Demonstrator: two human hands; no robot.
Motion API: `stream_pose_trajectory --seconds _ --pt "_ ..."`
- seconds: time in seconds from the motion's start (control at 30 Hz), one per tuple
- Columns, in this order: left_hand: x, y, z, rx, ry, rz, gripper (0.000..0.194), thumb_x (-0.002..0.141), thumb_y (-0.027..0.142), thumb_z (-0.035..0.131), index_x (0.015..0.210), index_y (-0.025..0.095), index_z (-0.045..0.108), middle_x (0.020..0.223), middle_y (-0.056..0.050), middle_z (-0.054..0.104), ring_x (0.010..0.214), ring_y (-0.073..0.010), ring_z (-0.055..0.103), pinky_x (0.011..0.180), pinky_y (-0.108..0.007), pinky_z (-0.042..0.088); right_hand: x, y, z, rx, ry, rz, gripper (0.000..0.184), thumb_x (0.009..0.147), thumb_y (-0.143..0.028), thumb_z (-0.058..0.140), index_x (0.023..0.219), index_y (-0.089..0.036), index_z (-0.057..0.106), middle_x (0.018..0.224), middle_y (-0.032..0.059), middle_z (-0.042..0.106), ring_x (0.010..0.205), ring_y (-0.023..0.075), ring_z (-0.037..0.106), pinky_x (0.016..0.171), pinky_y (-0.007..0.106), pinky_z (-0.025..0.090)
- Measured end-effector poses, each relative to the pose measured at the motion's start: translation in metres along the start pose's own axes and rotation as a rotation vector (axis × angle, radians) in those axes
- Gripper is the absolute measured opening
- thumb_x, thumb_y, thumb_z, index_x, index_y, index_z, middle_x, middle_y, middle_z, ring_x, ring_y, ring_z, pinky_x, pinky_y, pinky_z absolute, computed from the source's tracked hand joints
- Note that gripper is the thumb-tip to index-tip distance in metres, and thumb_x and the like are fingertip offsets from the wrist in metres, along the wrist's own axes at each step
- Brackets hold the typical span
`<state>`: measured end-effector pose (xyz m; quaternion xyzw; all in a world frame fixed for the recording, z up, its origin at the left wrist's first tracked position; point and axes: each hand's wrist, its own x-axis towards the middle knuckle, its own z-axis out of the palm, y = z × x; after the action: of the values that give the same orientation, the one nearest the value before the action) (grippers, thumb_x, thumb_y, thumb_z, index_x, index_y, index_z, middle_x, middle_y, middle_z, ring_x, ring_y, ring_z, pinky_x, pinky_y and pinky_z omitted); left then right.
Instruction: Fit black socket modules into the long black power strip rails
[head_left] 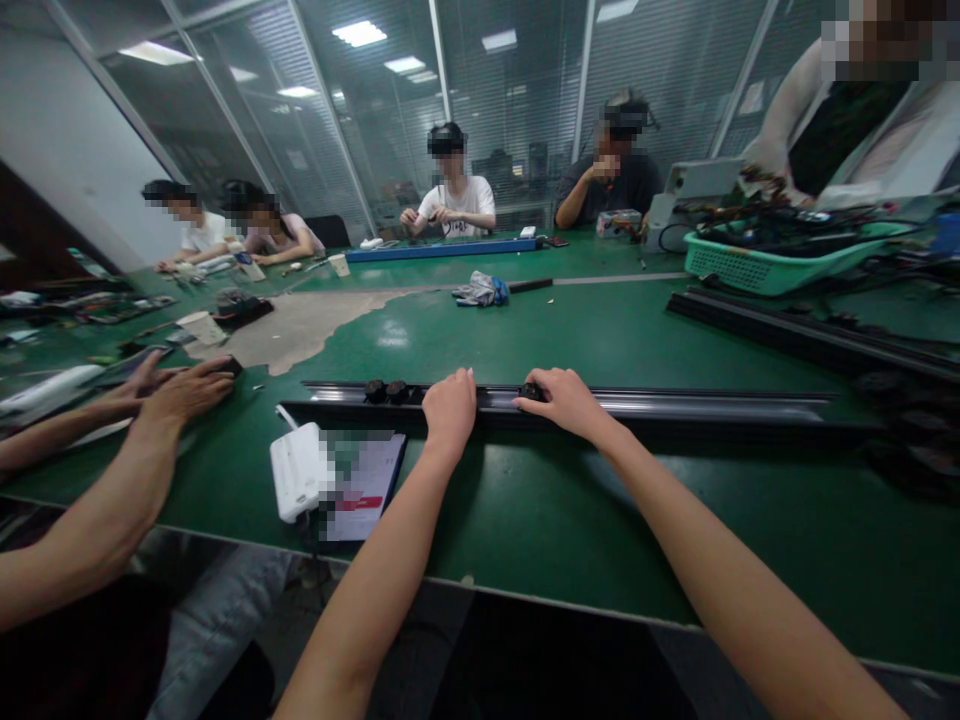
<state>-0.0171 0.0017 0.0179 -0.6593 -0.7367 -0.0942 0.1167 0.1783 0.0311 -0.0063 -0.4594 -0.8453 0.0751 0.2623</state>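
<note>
Black rail [675, 405], frame centre: left grip [450, 412] curled, contents hidden; right grip [568, 400] pinches black knob [532, 391], apparently positioning it; next calls for alignment.

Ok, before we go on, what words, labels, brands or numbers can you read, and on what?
None can be read for certain.
White shirt at far centre: dark lettering, too small and blurred.
Flat sheet with red block: blurred out, unreadable.
White device: any marking is too small to read.
Long rail: no readable marking.
</note>
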Motion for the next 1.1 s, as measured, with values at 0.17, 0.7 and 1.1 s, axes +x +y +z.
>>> stream_pose_trajectory --seconds 0.17,0.7,1.1 --pt "-0.0002 0.0004 0.0001 -0.003 0.007 -0.005 0.048 0.105 0.035 0.018 0.104 0.015 0.062 0.096 -0.013 0.072 0.092 -0.0238 0.070 0.077 -0.030 0.049 -0.0013 0.0017 0.0036 0.094 0.024 0.019 0.030 0.085 -0.050 0.061 0.086 -0.020 0.057 0.073 0.0010 0.056 0.071 0.0169 0.048 0.070 0.028 0.032" --pt "-0.0007 0.0006 -0.0006 -0.003 -0.001 -0.007 0.049 0.105 0.036 0.017 0.105 0.016 0.062 0.097 -0.014 0.072 0.095 -0.0232 0.070 0.079 -0.030 0.049 -0.0008 -0.0005 0.0045 0.072 0.061 0.033 0.021 0.083 -0.042 0.057 0.081 -0.022 0.053 0.073 0.0016 0.056 0.072 0.0182 0.049 0.070 0.028 0.033" --pt "-0.0004 -0.0002 0.0002 0.000 -0.004 -0.003 0.050 0.105 0.035 0.016 0.105 0.016 0.061 0.098 -0.014 0.072 0.095 -0.0233 0.070 0.079 -0.030 0.049 -0.0010 0.0022 0.0055 0.094 0.078 0.048 0.018 0.080 -0.039 0.057 0.079 -0.022 0.053 0.074 0.0026 0.056 0.076 0.0193 0.050 0.071 0.029 0.034"
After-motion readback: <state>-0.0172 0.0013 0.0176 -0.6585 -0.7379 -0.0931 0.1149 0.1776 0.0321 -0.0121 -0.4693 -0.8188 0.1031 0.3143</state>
